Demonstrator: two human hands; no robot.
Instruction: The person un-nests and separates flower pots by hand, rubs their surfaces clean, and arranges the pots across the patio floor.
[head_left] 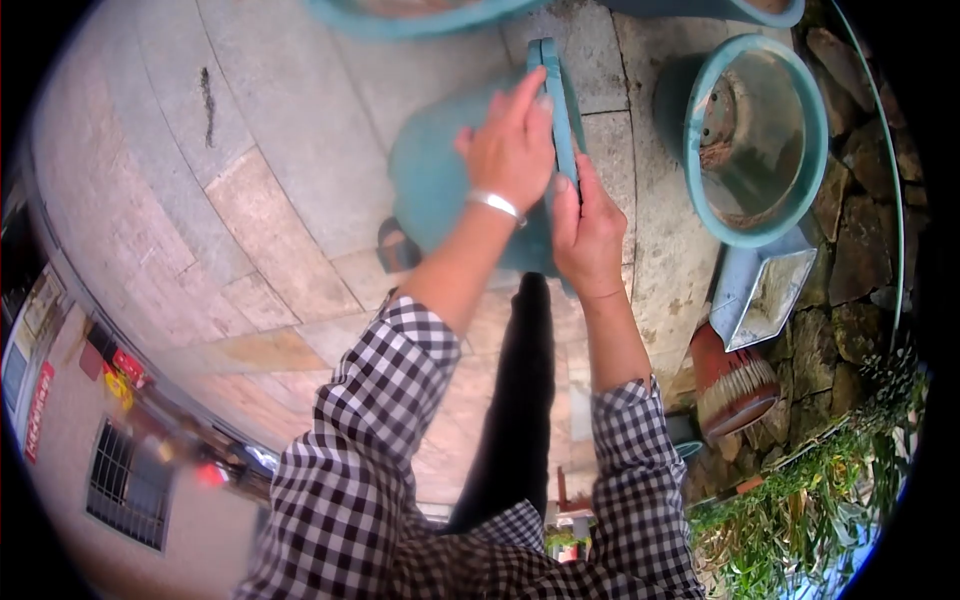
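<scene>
A teal plastic flowerpot (425, 165) is tipped on its side in front of me, its rim (563, 125) seen nearly edge-on. My left hand (508, 150), with a silver bracelet at the wrist, lies against the pot near the rim. Its fingers are stretched out and a little blurred, one fingertip touching the rim edge. Lower on the same rim, my right hand (594, 235) grips it, thumb on the near side and fingers beyond. The inside of this pot is hidden from me.
Another teal pot (700, 185) with some debris in it stands at the right. Beside it are a grey-blue square planter (745, 325) and a reddish-brown pot (712, 375). More teal pots (430, 22) are at the top edge. A stone wall (862, 215) and plants (800, 505) border the right.
</scene>
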